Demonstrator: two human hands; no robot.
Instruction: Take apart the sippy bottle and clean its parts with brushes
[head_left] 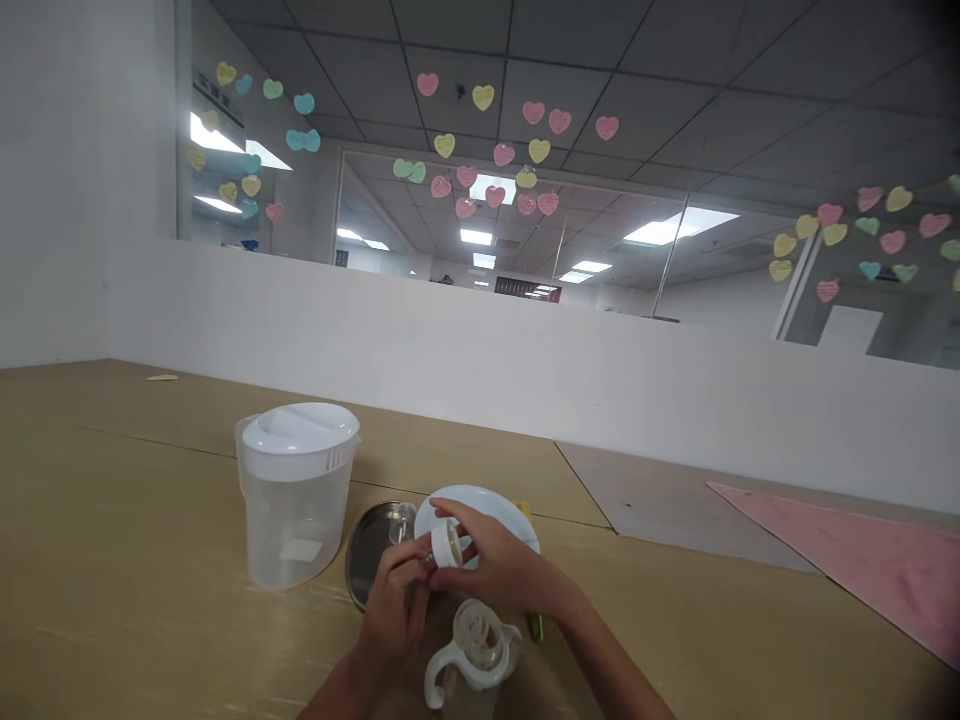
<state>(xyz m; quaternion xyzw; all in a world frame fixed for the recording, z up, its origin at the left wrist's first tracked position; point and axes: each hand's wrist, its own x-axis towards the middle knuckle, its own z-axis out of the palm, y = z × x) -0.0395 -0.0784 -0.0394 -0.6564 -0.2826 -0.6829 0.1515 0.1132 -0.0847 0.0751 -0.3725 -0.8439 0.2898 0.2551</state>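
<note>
A small white ring-shaped cap [446,545] is held between both hands. My left hand [399,598] pinches its left side, with the fingers curled. My right hand [499,562] wraps round its right side, thumb below and fingers above. Just below the hands stands a clear container with a white handle [445,660] and an open round top. Behind the hands lies a white plate [472,497], partly covered by my right hand. A round metal tray [365,555] with a small clear item [402,524] on it is left of the plate.
A translucent pitcher [296,510] with a white lid stands at the left. Yellow and green items partly show beside the plate and my right wrist. A pink sheet [885,570] lies at the right. Behind the table [150,560] is a low white wall [450,340] with glass above.
</note>
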